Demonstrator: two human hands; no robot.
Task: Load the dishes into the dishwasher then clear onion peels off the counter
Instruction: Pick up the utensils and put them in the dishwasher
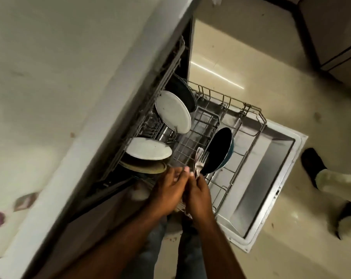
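Right hand (197,193) pinching shiny silver cutlery (199,161), tines up, over rack (227,150)

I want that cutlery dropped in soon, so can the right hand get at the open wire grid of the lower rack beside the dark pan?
Probably yes: the right hand, gripping the metal forks, sits just above the bare wire rack grid, nothing between.

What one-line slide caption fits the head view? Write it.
Both hands, left hand and right hand, hold cutlery over the dishwasher rack beside plates.
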